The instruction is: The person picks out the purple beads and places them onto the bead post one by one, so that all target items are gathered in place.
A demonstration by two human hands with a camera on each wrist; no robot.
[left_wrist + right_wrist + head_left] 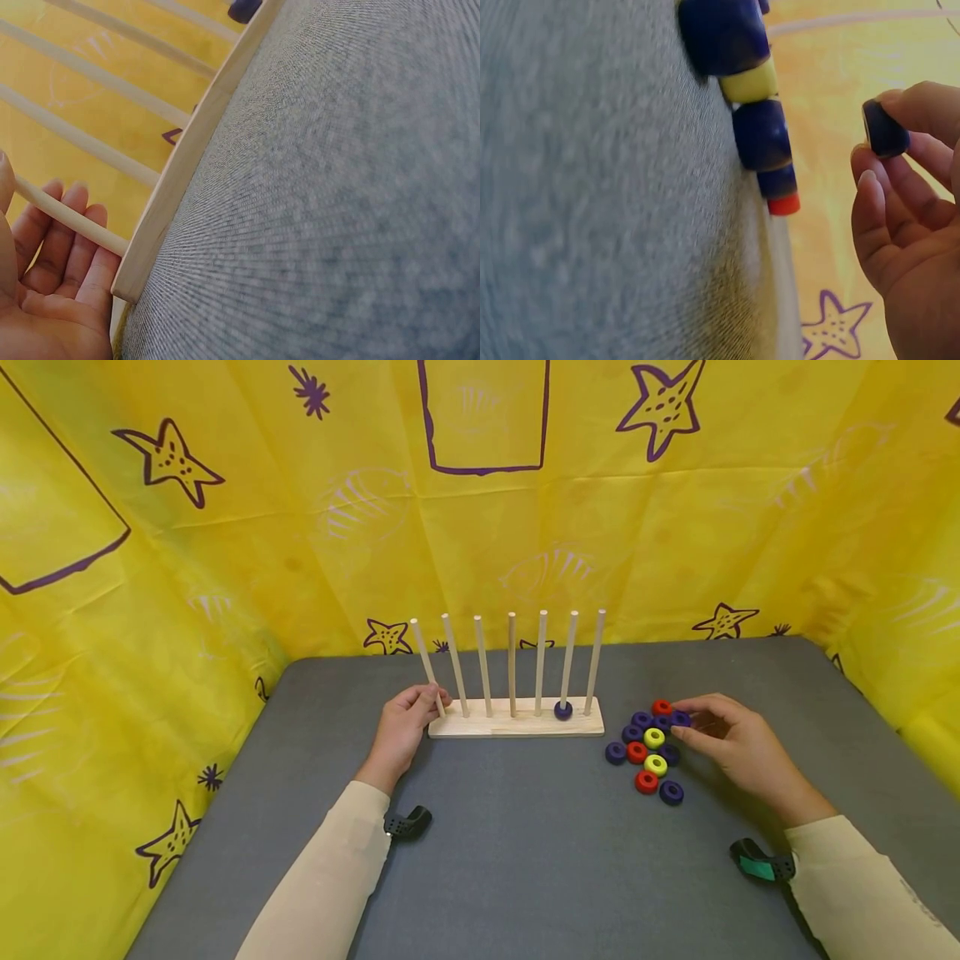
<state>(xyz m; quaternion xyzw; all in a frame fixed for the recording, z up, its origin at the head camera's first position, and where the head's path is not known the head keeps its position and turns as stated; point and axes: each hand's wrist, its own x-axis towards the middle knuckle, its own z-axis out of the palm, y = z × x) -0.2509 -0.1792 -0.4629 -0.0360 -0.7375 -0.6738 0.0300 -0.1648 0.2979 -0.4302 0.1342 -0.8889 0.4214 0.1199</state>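
Note:
A wooden peg rack [516, 725] with a row of upright pegs stands toward the back of the table. My left hand [403, 731] is at its left end, holding the leftmost peg [71, 217] between thumb and fingers near the base. One dark blue ring [563, 711] sits at the bottom of the second peg from the right. To the right of the rack, my right hand [738, 747] pinches another dark blue ring [886, 129] between thumb and fingertips, raised above the table in the right wrist view. Beside it lie loose blue, red [647, 782] and yellow rings [656, 766].
The grey table [495, 852] runs back to a yellow curtain [255, 527] with purple starfish drawings, which also hangs along both sides. Each wrist wears a black band [408, 823].

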